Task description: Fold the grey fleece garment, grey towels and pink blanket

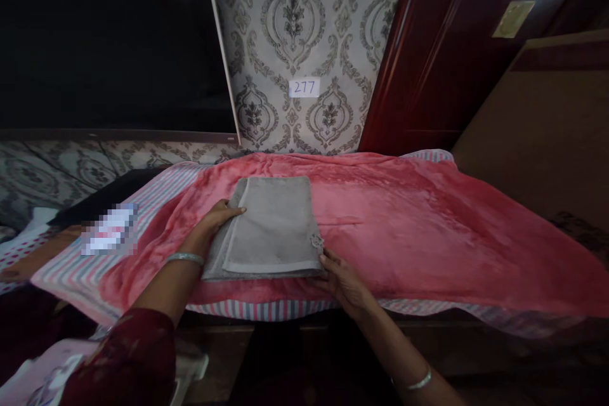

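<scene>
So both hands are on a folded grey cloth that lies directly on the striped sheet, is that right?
Not quite: the left hand and right hand are on a folded grey cloth, but it lies on the pink blanket, not directly on the striped sheet, as the head view shows.

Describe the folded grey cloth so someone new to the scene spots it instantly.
Find the pink blanket below the patterned wall. On its left half lies the folded grey cloth, left hand at its left edge, right hand at its lower right corner. Plain grey with a small ornament near that corner, it stands apart from the pink blanket and striped cloth.
</scene>
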A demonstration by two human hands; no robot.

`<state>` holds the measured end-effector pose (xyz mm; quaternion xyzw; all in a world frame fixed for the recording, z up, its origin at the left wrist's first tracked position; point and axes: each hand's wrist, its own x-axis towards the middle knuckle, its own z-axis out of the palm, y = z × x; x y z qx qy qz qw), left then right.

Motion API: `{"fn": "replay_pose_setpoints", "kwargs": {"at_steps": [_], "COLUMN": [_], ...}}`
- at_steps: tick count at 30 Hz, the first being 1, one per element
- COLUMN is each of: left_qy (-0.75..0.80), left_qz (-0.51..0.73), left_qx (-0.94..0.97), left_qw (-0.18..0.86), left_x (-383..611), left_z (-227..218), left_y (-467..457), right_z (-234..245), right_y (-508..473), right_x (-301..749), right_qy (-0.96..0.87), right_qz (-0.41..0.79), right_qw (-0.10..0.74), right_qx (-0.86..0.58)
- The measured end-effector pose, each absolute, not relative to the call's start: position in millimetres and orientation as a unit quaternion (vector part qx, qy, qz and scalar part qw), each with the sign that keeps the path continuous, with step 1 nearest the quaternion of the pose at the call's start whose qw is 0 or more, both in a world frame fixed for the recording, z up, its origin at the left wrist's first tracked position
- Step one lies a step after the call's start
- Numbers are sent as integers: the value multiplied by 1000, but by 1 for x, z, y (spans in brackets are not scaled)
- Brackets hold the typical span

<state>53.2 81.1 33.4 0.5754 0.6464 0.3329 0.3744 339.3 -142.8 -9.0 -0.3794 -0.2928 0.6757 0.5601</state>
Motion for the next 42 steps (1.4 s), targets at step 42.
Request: {"fn": "replay_pose_setpoints", "kwargs": {"at_steps": [42], "left_qy": [564], "left_qz": [274], "left_qx": [696], "left_qw": [350], "left_x": [148], "left_z": [62], "left_y": [61], "right_z": [-27], "right_y": [-133], "right_x": [492], "right_qy": [-290], "right_qz": [492], "right_qw": [634], "right_qx": [-521]}}
